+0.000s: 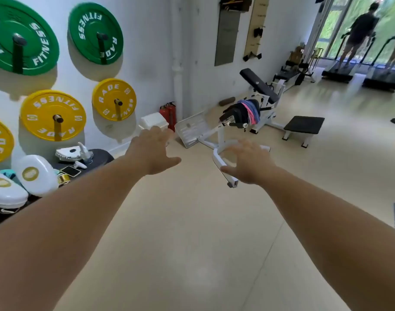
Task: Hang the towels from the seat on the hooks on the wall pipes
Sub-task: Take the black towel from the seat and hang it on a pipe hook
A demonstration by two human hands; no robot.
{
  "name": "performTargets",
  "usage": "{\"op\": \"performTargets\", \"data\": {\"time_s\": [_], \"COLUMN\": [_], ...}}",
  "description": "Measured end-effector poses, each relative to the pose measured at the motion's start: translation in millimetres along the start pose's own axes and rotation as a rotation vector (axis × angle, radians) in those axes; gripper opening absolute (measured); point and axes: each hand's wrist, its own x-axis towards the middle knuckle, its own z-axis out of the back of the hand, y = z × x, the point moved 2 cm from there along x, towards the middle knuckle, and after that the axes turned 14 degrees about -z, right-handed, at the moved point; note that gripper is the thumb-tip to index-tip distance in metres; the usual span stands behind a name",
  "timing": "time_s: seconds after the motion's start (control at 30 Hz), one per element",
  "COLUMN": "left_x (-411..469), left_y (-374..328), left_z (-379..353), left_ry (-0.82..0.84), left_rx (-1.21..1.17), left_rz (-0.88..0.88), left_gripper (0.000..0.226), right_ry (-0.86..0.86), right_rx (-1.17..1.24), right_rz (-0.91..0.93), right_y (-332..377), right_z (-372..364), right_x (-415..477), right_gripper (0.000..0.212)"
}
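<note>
Green and yellow plates [53, 115] on wall

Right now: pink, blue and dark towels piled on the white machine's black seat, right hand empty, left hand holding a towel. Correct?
No: head view shows the left hand empty, like the right hand. The pink, blue and dark towels lie on the black seat.

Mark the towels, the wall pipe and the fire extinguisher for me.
towels [248, 112]: head view, on the pink fold of the pile.
wall pipe [178, 86]: head view, on its white vertical run.
fire extinguisher [167, 114]: head view, on its red body.
</note>
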Motion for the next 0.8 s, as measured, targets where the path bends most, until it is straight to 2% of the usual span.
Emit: {"op": "performTargets", "data": {"time_s": [0.2, 0.33, 0.57, 0.8], "left_x": [96.7, 167.6, 324.4, 489.6], "left_y": [55.9, 65.5, 52.8, 6.1], "left_z": [-24.2, -56.4, -130.4, -177.6], "left_ry": [0.103, 0.125, 0.225, 0.240], "left_rx": [-0.056, -0.098, -0.133, -0.214], "left_rz": [-0.020, -0.065, -0.100, -0.011], "left_gripper": [0.086, 0.084, 0.088, 0.085], "right_ry": [0.073, 0.140, 0.182, 0.252], "right_rx": [-0.034, 0.010, 0.107, 0.179], "right_rz": [-0.059, -0.139, -0.218, -0.227], "right_y": [17.0, -2.0, -84.3, -190.1], "right_z": [-14.4, -38.1, -82.1, -106.1], "right_x": [89.6, 149.9, 278.2, 424.1], "right_gripper": [0.073, 0.074, 0.069, 0.068]}}
